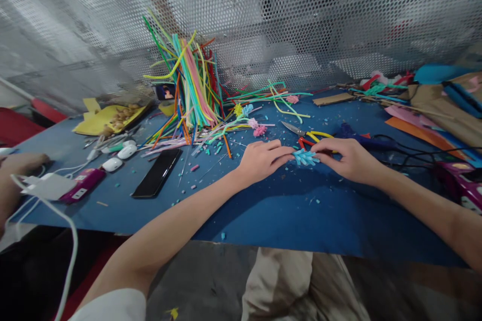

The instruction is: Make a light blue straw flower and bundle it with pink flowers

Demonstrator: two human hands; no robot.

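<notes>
A light blue pipe-cleaner flower [304,157] with short pointed tufts is held just above the blue table. My left hand [262,159] pinches its left end between thumb and fingers. On the other side, the fingertips of my right hand [344,159] close on its right end. Pliers with yellow handles [314,135] lie just behind it, and red handles [304,143] show partly beside them. Small finished-looking clusters lie farther back: a pink one [259,130], a yellow one [238,109] and a light blue one [247,110].
A bundle of coloured pipe cleaners [194,85] stands against the perforated metal screen [301,20]. To the left lie a black phone [157,174], a purple power strip [83,184] and a yellow tray [109,119]. Another person's hand [22,168] rests far left. Cables [410,148] run at right.
</notes>
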